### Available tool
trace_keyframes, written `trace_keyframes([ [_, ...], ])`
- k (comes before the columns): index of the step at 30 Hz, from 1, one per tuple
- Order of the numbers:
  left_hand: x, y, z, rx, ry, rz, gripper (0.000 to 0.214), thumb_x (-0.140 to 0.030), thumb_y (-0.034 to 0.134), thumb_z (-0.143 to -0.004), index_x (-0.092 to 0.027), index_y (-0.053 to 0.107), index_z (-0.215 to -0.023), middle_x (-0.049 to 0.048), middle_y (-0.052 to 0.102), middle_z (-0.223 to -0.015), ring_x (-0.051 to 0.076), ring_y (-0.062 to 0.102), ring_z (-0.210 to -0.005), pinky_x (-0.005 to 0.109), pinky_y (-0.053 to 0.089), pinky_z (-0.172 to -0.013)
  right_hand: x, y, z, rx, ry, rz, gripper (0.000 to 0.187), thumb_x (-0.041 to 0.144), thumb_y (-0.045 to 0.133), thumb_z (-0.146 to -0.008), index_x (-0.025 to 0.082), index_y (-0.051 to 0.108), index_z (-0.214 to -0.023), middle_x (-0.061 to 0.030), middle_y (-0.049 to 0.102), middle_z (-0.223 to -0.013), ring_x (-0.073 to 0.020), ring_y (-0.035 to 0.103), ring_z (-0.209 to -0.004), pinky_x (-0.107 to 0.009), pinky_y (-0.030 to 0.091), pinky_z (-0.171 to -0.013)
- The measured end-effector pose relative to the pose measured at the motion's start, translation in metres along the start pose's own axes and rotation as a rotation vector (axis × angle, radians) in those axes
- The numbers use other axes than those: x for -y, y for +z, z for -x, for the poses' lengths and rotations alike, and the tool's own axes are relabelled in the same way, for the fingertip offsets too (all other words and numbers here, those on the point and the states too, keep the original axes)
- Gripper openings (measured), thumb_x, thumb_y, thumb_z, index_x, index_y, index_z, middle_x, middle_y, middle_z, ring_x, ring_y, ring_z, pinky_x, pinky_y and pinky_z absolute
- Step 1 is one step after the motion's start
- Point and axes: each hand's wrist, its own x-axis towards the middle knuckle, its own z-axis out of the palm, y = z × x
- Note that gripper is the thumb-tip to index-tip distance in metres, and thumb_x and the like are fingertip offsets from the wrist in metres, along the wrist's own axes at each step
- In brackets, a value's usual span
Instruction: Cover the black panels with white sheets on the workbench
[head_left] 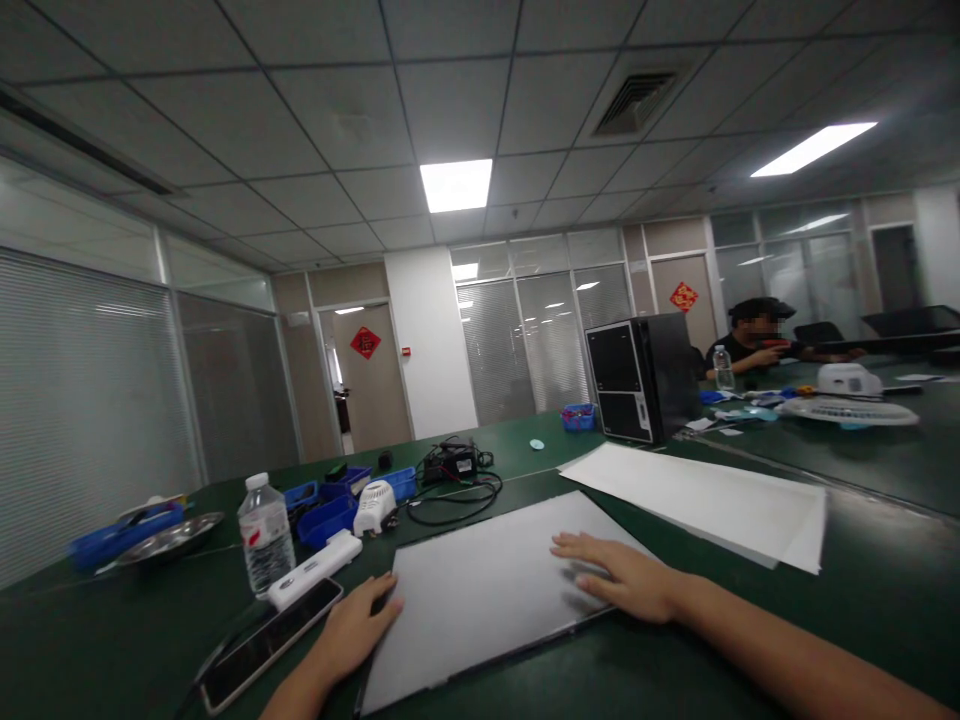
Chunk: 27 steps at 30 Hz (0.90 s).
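A flat white panel (487, 600) with a thin dark edge lies on the green table in front of me. My left hand (354, 632) rests at its left edge, fingers and thumb apart and the fingertips touching the border. Over the panel's right part, my right hand (619, 575) is held with the fingers spread and a shadow beneath them. Whether those fingertips touch the surface, I cannot tell. Neither hand grips anything. A smartphone (274, 645) with a dark screen lies just left of my left hand, beside a white power strip (315, 570).
A water bottle (266, 540), blue bins (328, 520), a white device (374, 507) and a black adapter with cables (450, 463) stand at left. Large white sheets (705, 500) lie at right, before a black computer case (637, 380). A person (757, 340) sits at the far right.
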Motion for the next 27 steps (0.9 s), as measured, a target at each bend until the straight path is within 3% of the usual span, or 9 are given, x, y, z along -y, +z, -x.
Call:
trace_keyframes([
  [4, 0.001, 0.001, -0.003, 0.011, -0.005, -0.012, 0.069, -0.053, 0.041, -0.087, -0.009, 0.055, -0.139, 0.011, 0.053, -0.147, 0.029, 0.044, -0.14, 0.043, 0.031, -0.117, -0.061, -0.019, 0.009, -0.339, 0.302, 0.288, 0.06, 0.05, 0.042, -0.096, 0.02, 0.044, -0.147, -0.0104, 0.04, -0.153, -0.0253, 0.028, -0.146, -0.05, 0.015, -0.122],
  [7, 0.0, 0.003, -0.004, 0.022, -0.004, -0.012, 0.069, -0.055, 0.036, -0.09, -0.011, 0.054, -0.14, 0.0096, 0.051, -0.149, 0.028, 0.043, -0.141, 0.043, 0.03, -0.118, -0.108, -0.035, 0.036, -0.321, 0.737, 0.577, 0.065, 0.04, 0.05, -0.09, 0.018, 0.038, -0.15, -0.0119, 0.027, -0.159, -0.0293, 0.014, -0.15, -0.054, 0.011, -0.12],
  [8, 0.0, 0.004, -0.003, 0.025, -0.004, -0.011, 0.069, -0.055, 0.035, -0.091, -0.011, 0.054, -0.141, 0.0091, 0.05, -0.149, 0.029, 0.042, -0.141, 0.043, 0.029, -0.118, -0.12, -0.04, 0.046, -0.309, 0.834, 0.583, 0.065, 0.041, 0.051, -0.09, 0.015, 0.041, -0.149, -0.0161, 0.028, -0.158, -0.0344, 0.016, -0.148, -0.061, 0.015, -0.117],
  [10, -0.001, 0.005, -0.003, 0.034, -0.005, -0.012, 0.07, -0.057, 0.035, -0.091, -0.013, 0.052, -0.142, 0.0082, 0.048, -0.151, 0.029, 0.04, -0.142, 0.045, 0.028, -0.118, -0.135, -0.047, 0.064, -0.264, 0.956, 0.538, 0.059, 0.048, 0.048, -0.091, 0.013, 0.054, -0.138, -0.0226, 0.044, -0.147, -0.0417, 0.038, -0.137, -0.067, 0.031, -0.105],
  [13, -0.001, 0.006, -0.003, 0.046, -0.005, -0.012, 0.071, -0.058, 0.035, -0.09, -0.014, 0.05, -0.144, 0.0073, 0.047, -0.152, 0.03, 0.037, -0.143, 0.046, 0.027, -0.119, -0.138, -0.052, 0.074, -0.228, 1.006, 0.473, 0.046, 0.047, 0.048, -0.092, 0.013, 0.067, -0.116, -0.0224, 0.064, -0.122, -0.0391, 0.061, -0.11, -0.057, 0.047, -0.087],
  [16, -0.001, 0.007, -0.004, 0.051, -0.004, -0.007, 0.073, -0.059, 0.035, -0.089, -0.013, 0.05, -0.144, 0.0078, 0.046, -0.152, 0.031, 0.038, -0.143, 0.047, 0.027, -0.119, -0.123, -0.051, 0.066, -0.28, 1.007, 0.484, 0.037, 0.034, 0.043, -0.095, 0.009, 0.066, -0.11, -0.0247, 0.066, -0.111, -0.0379, 0.065, -0.102, -0.052, 0.049, -0.081],
  [19, 0.0, 0.007, -0.004, 0.053, 0.002, 0.005, 0.076, -0.061, 0.036, -0.087, -0.012, 0.051, -0.143, 0.0092, 0.046, -0.152, 0.031, 0.037, -0.144, 0.047, 0.026, -0.119, -0.098, -0.047, 0.05, -0.368, 0.909, 0.503, 0.044, 0.031, 0.029, -0.099, 0.006, 0.06, -0.117, -0.0278, 0.065, -0.109, -0.0367, 0.065, -0.101, -0.052, 0.048, -0.083],
  [23, 0.001, 0.008, -0.004, 0.053, 0.005, 0.036, 0.08, -0.063, 0.04, -0.084, -0.01, 0.051, -0.143, 0.0103, 0.046, -0.152, 0.032, 0.036, -0.144, 0.047, 0.025, -0.12, -0.058, -0.038, 0.032, -0.361, 0.552, 0.477, 0.049, 0.044, 0.029, -0.101, 0.014, 0.053, -0.132, -0.019, 0.06, -0.129, -0.0281, 0.058, -0.118, -0.043, 0.042, -0.102],
  [27, 0.006, 0.009, -0.005, 0.033, -0.004, 0.083, 0.077, -0.064, 0.038, -0.085, -0.014, 0.052, -0.142, 0.0081, 0.048, -0.151, 0.03, 0.037, -0.143, 0.046, 0.025, -0.12, -0.024, -0.018, 0.019, -0.168, 0.165, 0.365, 0.045, 0.046, 0.038, -0.099, 0.022, 0.056, -0.133, -0.0081, 0.061, -0.132, -0.0214, 0.057, -0.121, -0.034, 0.041, -0.105],
])
